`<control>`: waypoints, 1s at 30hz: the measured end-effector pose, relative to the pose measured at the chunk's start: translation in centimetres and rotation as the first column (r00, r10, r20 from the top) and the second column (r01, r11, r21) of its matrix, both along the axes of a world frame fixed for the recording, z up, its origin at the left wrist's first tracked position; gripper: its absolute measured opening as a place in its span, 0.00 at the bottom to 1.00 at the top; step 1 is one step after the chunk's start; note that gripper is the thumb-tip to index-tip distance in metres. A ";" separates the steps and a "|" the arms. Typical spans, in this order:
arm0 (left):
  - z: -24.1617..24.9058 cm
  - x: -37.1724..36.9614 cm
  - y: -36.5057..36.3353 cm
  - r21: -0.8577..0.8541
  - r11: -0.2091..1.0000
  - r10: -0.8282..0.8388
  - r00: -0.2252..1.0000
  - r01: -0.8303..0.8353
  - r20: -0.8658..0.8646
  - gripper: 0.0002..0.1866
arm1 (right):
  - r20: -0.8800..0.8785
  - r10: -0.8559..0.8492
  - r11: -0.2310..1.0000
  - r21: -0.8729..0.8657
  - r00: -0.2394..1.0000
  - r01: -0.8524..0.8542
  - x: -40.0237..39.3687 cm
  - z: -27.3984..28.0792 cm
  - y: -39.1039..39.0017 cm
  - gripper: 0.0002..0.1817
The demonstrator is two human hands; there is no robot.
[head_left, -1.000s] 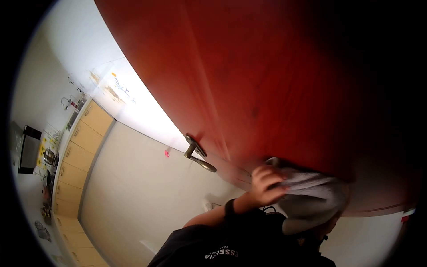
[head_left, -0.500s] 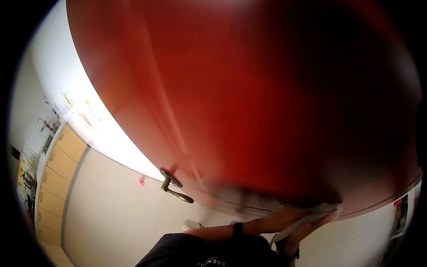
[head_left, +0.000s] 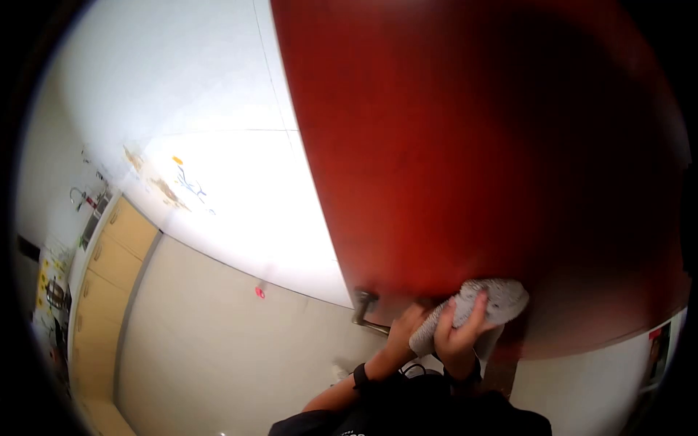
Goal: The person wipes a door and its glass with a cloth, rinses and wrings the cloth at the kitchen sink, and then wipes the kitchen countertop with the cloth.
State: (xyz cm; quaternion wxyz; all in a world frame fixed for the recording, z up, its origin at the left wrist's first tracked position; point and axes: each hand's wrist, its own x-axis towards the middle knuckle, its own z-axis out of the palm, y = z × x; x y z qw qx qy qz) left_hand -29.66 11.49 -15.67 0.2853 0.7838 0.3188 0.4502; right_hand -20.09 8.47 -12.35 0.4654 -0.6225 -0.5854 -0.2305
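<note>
A large red door (head_left: 407, 167) fills the upper right of the view, and its metal lever handle (head_left: 361, 309) sits near the left edge. Both hands have a grey, fluffy cloth (head_left: 502, 299) between them, low in front of the door. My right hand (head_left: 459, 340) grips it, thumb and fingers lying over its near side. From the left, my left hand (head_left: 408, 333) reaches to the cloth's lower left part, close to the lever handle; its fingertips are hidden behind the cloth. Black bands circle both wrists.
A white wall (head_left: 240, 196) with faded drawings runs along the left. Pale wooden cabinets (head_left: 109, 291) stand at the far left, below a counter with a sink, faucet and pot. A small pink-red object (head_left: 259, 292) lies on the light floor (head_left: 203, 327). Shelving (head_left: 660, 349) shows at the far right.
The view has shifted so the door's edge and handle appear further right. Both hands have drawn nearer my body with the cloth, which shows more fully and bunched up.
</note>
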 end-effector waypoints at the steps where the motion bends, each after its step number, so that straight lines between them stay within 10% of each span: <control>1: -0.8 -1.0 1.0 -0.049 0.999 -0.008 1.000 0.008 0.004 0.20 | 0.068 -0.022 0.999 0.031 0.997 0.020 -1.4 0.0 1.1 0.30; 4: 1.5 -4.8 1.9 -0.077 0.985 0.130 0.960 -0.153 -0.247 0.16 | 0.145 0.034 0.999 0.025 0.989 -0.039 -4.6 -0.5 3.3 0.23; 5: 0.0 -5.5 2.0 0.069 0.963 0.265 0.963 -0.262 -0.051 0.15 | 0.215 -0.002 1.000 0.006 0.977 0.001 -5.6 -1.0 3.8 0.21; 6: 2.8 -6.9 2.2 -0.098 0.971 0.193 0.956 -0.219 -0.222 0.15 | 0.232 -0.005 1.000 0.003 0.973 0.004 -6.5 -1.3 4.4 0.20; 8: 2.4 -8.9 2.3 -0.276 0.953 0.152 0.986 -0.127 0.070 0.19 | 0.234 0.016 1.000 0.022 0.972 -0.021 -8.5 -1.2 5.5 0.19; 14: -1.7 -11.3 1.5 0.169 0.900 0.385 0.915 -0.401 0.117 0.29 | 0.270 0.254 0.964 -0.150 0.929 -0.220 -11.9 1.1 6.3 0.25; 19: -6.9 -9.7 -0.3 -0.010 0.985 0.172 0.958 -0.175 0.230 0.46 | 0.206 0.396 0.907 -0.238 0.895 -0.346 -10.5 1.0 5.5 0.22; 30: -5.2 -1.3 -2.1 0.129 0.991 -0.044 0.998 0.039 0.038 0.36 | 0.075 0.443 0.885 -0.198 0.893 -0.422 -1.2 0.9 0.7 0.28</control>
